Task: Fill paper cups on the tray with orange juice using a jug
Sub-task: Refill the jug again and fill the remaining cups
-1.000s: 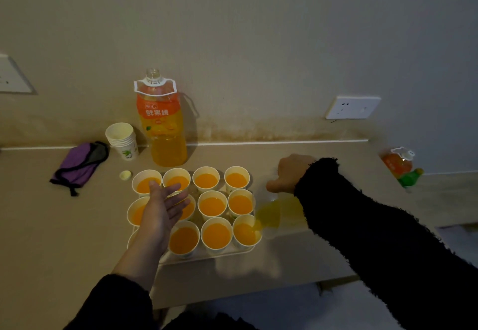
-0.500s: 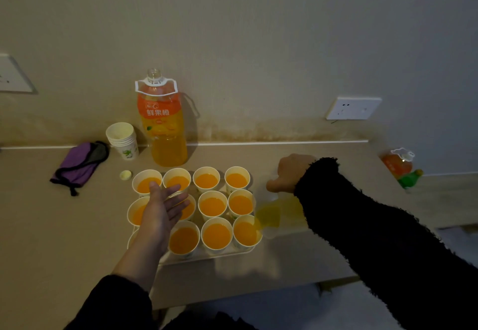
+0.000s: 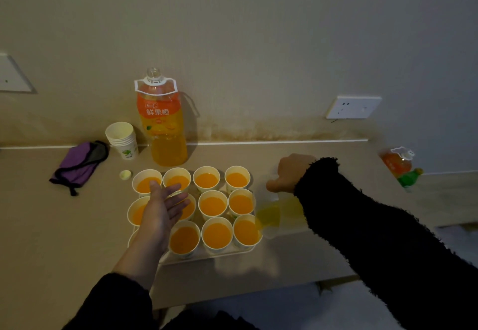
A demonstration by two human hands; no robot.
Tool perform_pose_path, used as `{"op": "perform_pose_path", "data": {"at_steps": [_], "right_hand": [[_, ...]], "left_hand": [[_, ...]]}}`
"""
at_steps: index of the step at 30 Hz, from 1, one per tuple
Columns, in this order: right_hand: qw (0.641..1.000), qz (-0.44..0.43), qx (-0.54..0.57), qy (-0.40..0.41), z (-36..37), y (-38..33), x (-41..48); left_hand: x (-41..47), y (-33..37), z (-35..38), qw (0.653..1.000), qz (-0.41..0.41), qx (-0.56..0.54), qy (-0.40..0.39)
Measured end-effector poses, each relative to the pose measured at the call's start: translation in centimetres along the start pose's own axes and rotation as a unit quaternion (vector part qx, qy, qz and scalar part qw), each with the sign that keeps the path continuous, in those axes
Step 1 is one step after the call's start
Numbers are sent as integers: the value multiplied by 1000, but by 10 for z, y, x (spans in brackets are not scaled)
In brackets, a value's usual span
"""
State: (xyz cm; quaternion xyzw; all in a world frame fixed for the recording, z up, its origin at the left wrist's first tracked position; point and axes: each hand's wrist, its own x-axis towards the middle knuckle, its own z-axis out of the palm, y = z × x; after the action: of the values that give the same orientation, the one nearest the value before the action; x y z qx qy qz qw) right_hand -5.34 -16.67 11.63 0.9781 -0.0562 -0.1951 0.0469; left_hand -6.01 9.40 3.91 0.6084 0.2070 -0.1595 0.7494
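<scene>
Right hand (image 3: 289, 173) clenched round the jug (image 3: 271, 217) handle, jug tipped, spout at the front-right cup (image 3: 247, 231) on the tray (image 3: 207, 256). Left hand (image 3: 161, 208) flat, fingers released, above the tray's left side. We read 鲜果橙 on the bottle (image 3: 163, 120) behind; the cup stack (image 3: 121, 138) print is unreadable.

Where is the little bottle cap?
In the head view the small pale cap lies on the table, left of the tray's back-left cup, just in front of the stack of empty cups.
</scene>
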Motion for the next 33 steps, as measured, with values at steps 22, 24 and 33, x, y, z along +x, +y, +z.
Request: {"op": "perform_pose_path", "data": {"at_steps": [22,24,33], "right_hand": [[998,-1,57,-12,7,22,4],[997,8,74,-14,5,26,5],[985,44,162,33,-18,34,9]], "left_hand": [[2,6,5,1000,12,-14,10],[2,7,5,1000,16,-16,7],[5,15,4,999,33,-32,21]]}}
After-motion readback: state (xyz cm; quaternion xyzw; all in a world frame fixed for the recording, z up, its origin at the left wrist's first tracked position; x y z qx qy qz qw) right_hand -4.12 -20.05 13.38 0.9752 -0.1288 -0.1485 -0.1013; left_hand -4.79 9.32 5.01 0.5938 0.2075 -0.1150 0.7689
